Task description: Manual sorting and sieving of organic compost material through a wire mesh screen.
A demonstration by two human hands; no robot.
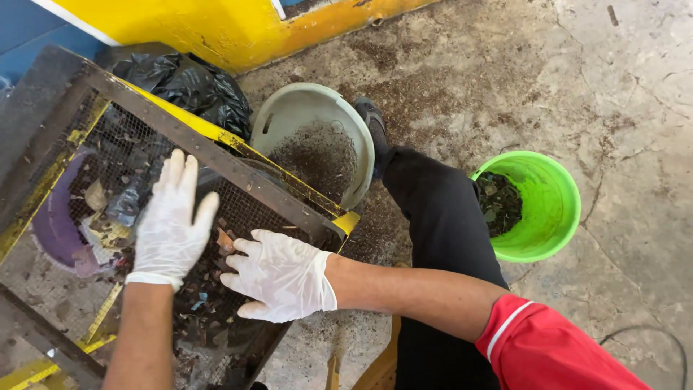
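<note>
On mesh sieve [238, 191], gloved hands [224, 253] flat, debris [206, 303]

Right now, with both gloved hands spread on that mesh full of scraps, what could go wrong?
The thin gloves on the left hand and right hand might tear on the wire mesh sieve or on sharp scraps. The tilted sieve could slip off the grey tub. The green bucket beside the leg might get knocked over.

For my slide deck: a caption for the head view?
White-gloved left hand and right hand spread debris on a metal-framed mesh sieve.
</note>
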